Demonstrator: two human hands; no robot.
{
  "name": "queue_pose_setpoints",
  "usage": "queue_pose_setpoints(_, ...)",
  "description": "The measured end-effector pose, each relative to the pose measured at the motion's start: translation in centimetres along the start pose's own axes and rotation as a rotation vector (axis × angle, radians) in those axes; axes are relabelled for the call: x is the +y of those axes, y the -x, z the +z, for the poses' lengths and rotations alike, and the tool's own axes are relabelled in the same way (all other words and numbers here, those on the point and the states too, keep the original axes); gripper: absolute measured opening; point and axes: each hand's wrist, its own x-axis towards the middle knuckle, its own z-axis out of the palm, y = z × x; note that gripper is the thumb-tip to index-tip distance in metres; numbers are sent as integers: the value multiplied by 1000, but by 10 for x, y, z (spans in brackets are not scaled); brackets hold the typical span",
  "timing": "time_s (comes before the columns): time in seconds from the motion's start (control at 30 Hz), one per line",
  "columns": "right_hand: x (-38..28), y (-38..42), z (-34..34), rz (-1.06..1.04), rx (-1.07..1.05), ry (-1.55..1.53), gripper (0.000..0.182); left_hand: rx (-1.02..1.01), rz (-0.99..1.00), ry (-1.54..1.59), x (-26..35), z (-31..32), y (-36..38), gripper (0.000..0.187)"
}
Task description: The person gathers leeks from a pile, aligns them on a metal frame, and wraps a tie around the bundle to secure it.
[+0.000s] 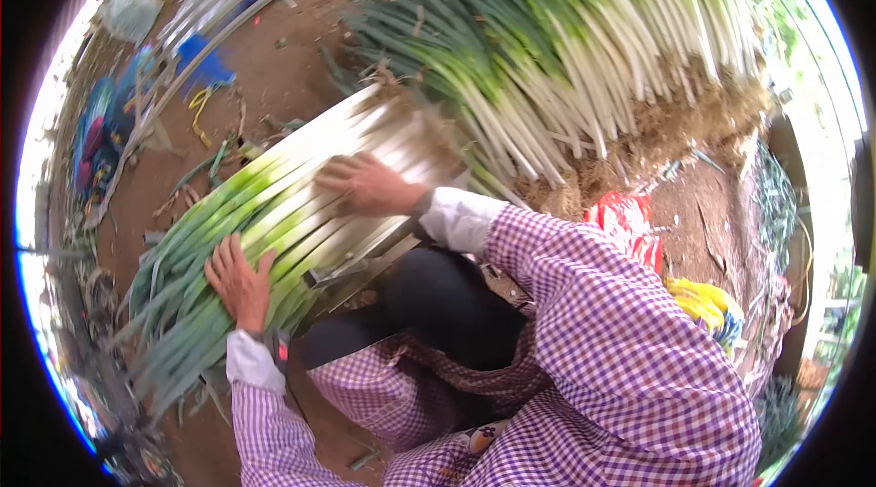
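Note:
A row of long green onions (301, 186) lies side by side in front of me, white stalks and roots at the upper right, green leaves at the lower left. My left hand (239, 279) rests on the leaves, thumb apart from the fingers, gripping nothing. Across the white stalks lies my right hand (370, 184), fingers stretched out and slightly blurred by motion. A narrow metal-looking bar end (336, 274) shows at the near edge of the row, close to my knee. What supports the onions is mostly hidden beneath them.
A big heap of green onions (584, 40) with roots lies at the upper right. Red-and-white plastic (628, 224) and a yellow bundle (703, 305) lie on the soil at right. Curved rails (196, 58), a blue piece (203, 60) and yellow string (199, 118) are at upper left.

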Motion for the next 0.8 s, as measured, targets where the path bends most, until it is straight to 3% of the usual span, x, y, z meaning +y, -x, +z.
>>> queue_pose_setpoints(0.1, 2, 23, -18, -18, 73, -143, 68, 28, 9, -85, 3, 9, 8, 70)
queue_pose_setpoints(0.2, -11, 74, -69, 234, 122, -377, 59, -22, 9, -88, -3, 11, 0, 69)
queue_pose_setpoints(0.27, 13, 115, -75, 336, 349, -207, 41, -22, 5, -112, -10, 16, 2, 69)
queue_pose_setpoints(0.3, 24, 143, -97, 392, 488, -567, 37, -12, 10, -116, -11, 19, 3, 69)
queue_pose_setpoints(0.33, 33, 169, -108, 519, 587, -346, 32, -7, 18, -120, -10, 21, 5, 70)
queue_pose_setpoints(0.37, 46, 193, -114, 768, 656, -448, 24, -40, 7, -122, -6, 17, 3, 70)
queue_pose_setpoints(0.43, 96, 251, -105, 965, 651, -219, 20, -47, 10, -106, -8, 18, 5, 69)
queue_pose_setpoints(0.5, 128, 309, -89, 957, 441, -71, 26, -46, 12, -84, -9, 14, 3, 68)
queue_pose_setpoints(0.63, 115, 344, -53, 1166, 133, -31, 22, 3, 50, -91, -25, 30, 5, 67)
queue_pose_setpoints(0.8, 123, 395, 38, 1100, 27, 180, 34, -1, 49, -88, -24, 27, 4, 67)
